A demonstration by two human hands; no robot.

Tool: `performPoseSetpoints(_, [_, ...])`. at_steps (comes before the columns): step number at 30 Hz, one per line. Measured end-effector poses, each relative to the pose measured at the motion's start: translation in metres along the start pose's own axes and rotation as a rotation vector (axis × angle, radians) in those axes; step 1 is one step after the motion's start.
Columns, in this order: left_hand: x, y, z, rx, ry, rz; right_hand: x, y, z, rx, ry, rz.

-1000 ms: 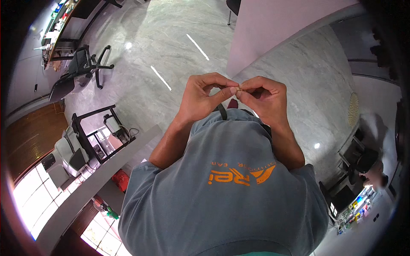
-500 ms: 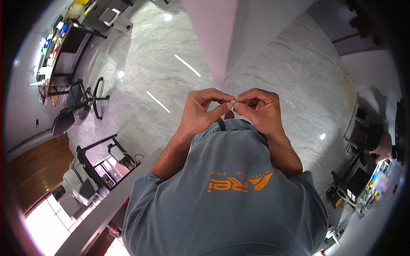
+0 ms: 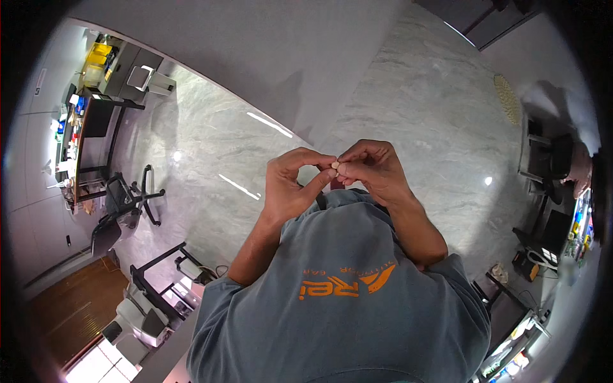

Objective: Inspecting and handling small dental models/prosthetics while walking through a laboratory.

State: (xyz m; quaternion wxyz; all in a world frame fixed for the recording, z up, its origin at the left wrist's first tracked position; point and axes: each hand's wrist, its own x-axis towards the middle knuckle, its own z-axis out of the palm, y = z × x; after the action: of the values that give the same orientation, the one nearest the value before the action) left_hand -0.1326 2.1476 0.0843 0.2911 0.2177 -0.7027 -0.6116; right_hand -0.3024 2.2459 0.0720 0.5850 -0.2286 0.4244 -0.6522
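Observation:
My two hands meet in front of my grey shirt, fingertips almost touching. Between them is a small pale beige piece point(image 3: 336, 166), too small and too covered for me to name its kind. My left hand point(image 3: 287, 186) pinches it from one side with thumb and forefinger. From the other side, my right hand point(image 3: 381, 173) closes thumb and forefinger on it, the remaining fingers curled beneath. Most of the piece is hidden behind the fingertips.
A grey wall edge point(image 3: 268, 70) juts in ahead of my hands. Left stand a black office chair point(image 3: 121, 198), a cluttered desk point(image 3: 78, 143) and a white-framed stool point(image 3: 145, 78). Black seats point(image 3: 554, 153) line the right. Grey marbled floor point(image 3: 440, 108) lies below.
My view has turned, so the wall now covers more of the upper left. Both hands appear slightly lower and further left, still pinching the small beige piece.

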Motion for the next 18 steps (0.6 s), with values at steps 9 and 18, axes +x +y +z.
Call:
performPoseSetpoints(9, [-0.013,0.0,-0.009,0.033,-0.007,-0.049,-0.007,0.011,0.01,0.045,-0.012,-0.002])
performPoseSetpoints(18, [-0.026,-0.002,-0.015,-0.095,0.089,-0.165,-0.008,0.022,0.03,-0.261,0.013,-0.262])
